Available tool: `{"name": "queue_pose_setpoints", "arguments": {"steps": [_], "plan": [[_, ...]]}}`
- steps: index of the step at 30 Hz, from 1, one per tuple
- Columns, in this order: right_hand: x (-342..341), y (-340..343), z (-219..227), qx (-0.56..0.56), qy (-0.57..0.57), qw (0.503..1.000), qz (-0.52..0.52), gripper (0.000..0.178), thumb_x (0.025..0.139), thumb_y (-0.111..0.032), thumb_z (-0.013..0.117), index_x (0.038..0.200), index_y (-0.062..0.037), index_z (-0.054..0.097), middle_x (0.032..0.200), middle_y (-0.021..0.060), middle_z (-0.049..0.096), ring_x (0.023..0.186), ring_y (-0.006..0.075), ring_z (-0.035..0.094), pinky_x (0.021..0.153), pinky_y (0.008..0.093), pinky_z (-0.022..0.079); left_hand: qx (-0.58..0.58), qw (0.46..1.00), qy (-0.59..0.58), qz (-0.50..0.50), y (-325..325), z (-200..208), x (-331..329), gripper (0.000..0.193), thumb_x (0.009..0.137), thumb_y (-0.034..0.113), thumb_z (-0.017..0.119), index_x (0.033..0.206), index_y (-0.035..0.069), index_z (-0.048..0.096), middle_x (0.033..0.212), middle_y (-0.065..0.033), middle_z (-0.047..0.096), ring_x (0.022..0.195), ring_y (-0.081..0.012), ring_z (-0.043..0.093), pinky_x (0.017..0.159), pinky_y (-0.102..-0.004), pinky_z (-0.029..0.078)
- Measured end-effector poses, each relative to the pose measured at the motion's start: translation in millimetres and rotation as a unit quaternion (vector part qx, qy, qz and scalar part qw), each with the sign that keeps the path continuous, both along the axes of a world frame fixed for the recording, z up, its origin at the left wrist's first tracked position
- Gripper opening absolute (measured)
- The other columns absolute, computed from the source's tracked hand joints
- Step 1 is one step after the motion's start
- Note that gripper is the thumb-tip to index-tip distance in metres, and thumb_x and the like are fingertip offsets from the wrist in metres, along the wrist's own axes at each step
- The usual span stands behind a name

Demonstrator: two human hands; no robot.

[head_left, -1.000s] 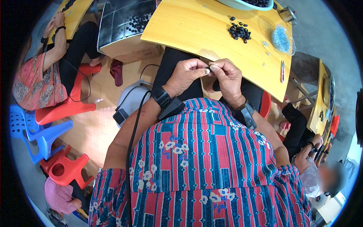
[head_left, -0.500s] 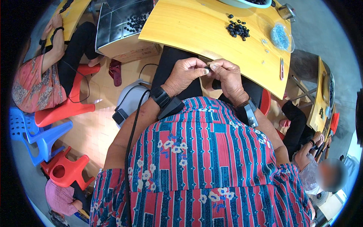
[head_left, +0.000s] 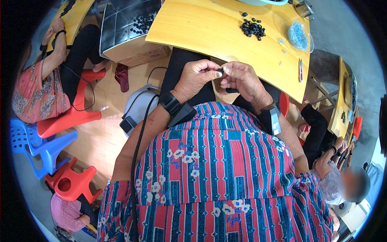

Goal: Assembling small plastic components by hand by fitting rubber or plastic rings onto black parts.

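Just beyond the near edge of my lap, my left hand (head_left: 196, 77) pinches a small black part (head_left: 220, 70) between thumb and forefinger. My right hand (head_left: 243, 79) meets it there, its thumb and forefinger closed at the same part. A second black piece (head_left: 231, 90) shows at the curled lower fingers of my right hand; its exact shape is hard to make out. Ahead on the yellow table (head_left: 193, 30) lies a pile of small black parts (head_left: 253, 29). To its right a clear round dish (head_left: 309, 43) holds tiny pale-blue pieces (head_left: 297, 37).
A red-handled slim tool (head_left: 300, 70) lies near the table's right edge, by a few tiny clear pieces (head_left: 281, 41). A metal cup (head_left: 304, 9) and a pale basin (head_left: 258, 2) stand farther off. Left is a silver-lined carton (head_left: 117, 30) with black parts. Other people sit at both sides.
My right hand has turned and its lower fingers have shifted, so the second black piece shows more plainly. Both hands stay together at the small black part.
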State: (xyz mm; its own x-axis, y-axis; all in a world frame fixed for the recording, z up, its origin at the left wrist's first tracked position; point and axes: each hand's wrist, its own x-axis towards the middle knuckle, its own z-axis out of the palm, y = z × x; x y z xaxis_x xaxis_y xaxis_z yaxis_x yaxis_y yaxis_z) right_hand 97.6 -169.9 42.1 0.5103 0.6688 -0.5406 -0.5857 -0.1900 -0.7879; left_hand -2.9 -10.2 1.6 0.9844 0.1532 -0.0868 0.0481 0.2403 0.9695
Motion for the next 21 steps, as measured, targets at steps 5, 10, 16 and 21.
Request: {"name": "queue_pose_setpoints", "arguments": {"steps": [5, 10, 16, 21], "plan": [[5.0, -1.9, -0.8, -0.005, 0.037, 0.998, 0.054, 0.026, 0.088, -0.024, 0.059, 0.096, 0.0010, 0.061, 0.083, 0.0069, 0.063, 0.068, 0.0124, 0.062, 0.068, 0.0285, 0.055, 0.047, 0.999, -0.021, -0.006, 2.5, -5.3, 0.2, 0.015, 0.080, 0.008, 0.068, 0.092, -0.002, 0.065, 0.085, -0.0024, 0.062, 0.079, -0.0079, 0.057, 0.072, -0.0212, 0.046], [6.4, -4.3, -1.3, 0.031, 0.108, 0.992, 0.059, 0.032, 0.087, -0.026, 0.062, 0.093, 0.0047, 0.061, 0.082, 0.0086, 0.061, 0.069, 0.0145, 0.061, 0.069, 0.0286, 0.054, 0.080, 0.996, -0.026, -0.009, 1.5, 0.4, 2.1, 0.014, 0.078, 0.008, 0.070, 0.089, -0.001, 0.066, 0.081, -0.0017, 0.059, 0.074, -0.0074, 0.054, 0.069, -0.0206, 0.044], [5.9, -6.0, -5.7, 0.058, 0.131, 0.987, 0.069, 0.034, 0.087, -0.029, 0.062, 0.092, 0.0043, 0.061, 0.082, 0.0084, 0.061, 0.069, 0.0148, 0.061, 0.071, 0.0312, 0.055, 0.086, 0.996, -0.024, -0.015, 2.9, 1.0, 1.6, 0.015, 0.078, 0.008, 0.070, 0.089, -0.001, 0.067, 0.078, -0.0008, 0.057, 0.072, -0.0067, 0.052, 0.066, -0.0205, 0.043], [9.3, -8.3, -9.7, 0.051, 0.124, 0.988, 0.076, 0.035, 0.087, -0.030, 0.062, 0.091, 0.0052, 0.061, 0.081, 0.0089, 0.061, 0.069, 0.0154, 0.061, 0.071, 0.0313, 0.055, 0.077, 0.997, -0.023, -0.019, 2.5, 0.9, 1.6, 0.014, 0.077, 0.008, 0.070, 0.088, -0.001, 0.067, 0.078, -0.0007, 0.057, 0.072, -0.0063, 0.052, 0.065, -0.0205, 0.043]]}}
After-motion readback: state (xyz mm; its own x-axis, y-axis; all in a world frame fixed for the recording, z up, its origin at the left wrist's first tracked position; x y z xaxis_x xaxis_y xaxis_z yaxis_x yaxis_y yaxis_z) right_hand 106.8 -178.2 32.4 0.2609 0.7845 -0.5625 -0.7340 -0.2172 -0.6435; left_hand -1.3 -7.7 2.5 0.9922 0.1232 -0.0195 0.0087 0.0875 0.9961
